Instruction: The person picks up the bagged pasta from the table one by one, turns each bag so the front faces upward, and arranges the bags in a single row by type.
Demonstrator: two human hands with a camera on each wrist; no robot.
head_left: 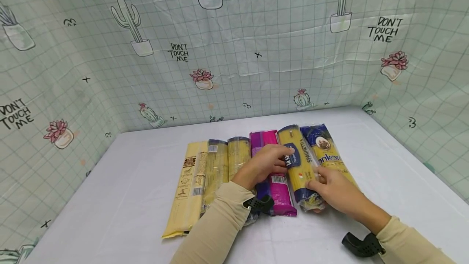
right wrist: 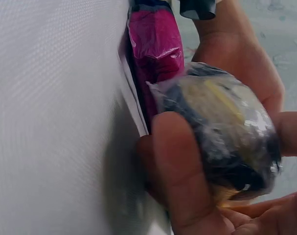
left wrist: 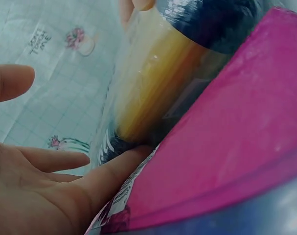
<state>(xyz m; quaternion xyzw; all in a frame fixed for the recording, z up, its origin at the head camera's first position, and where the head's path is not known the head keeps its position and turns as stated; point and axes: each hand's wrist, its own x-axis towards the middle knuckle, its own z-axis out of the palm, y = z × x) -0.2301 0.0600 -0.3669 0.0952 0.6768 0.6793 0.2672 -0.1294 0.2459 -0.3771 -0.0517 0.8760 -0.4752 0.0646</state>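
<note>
A clear-wrapped pack of yellow spaghetti (head_left: 298,174) with dark blue ends lies slanted in the row. My right hand (head_left: 337,188) grips its near end, thumb on the upper side and fingers curled underneath. In the right wrist view that crinkled end of the spaghetti pack (right wrist: 226,132) sits within the fingers. My left hand (head_left: 264,164) reaches across the pink and purple pack (head_left: 280,194), its extended fingers touching the spaghetti pack's left side and label. The left wrist view shows one finger (left wrist: 124,169) between the spaghetti pack and the pink pack.
To the right lies a blue and yellow pasta pack (head_left: 326,146), partly overlapped. Leftward stand two clear yellow pasta packs (head_left: 216,166) side by side, then a pale yellow noodle pack (head_left: 190,186). A white tabletop (head_left: 128,199) meets a cactus-print curtain (head_left: 234,72) behind.
</note>
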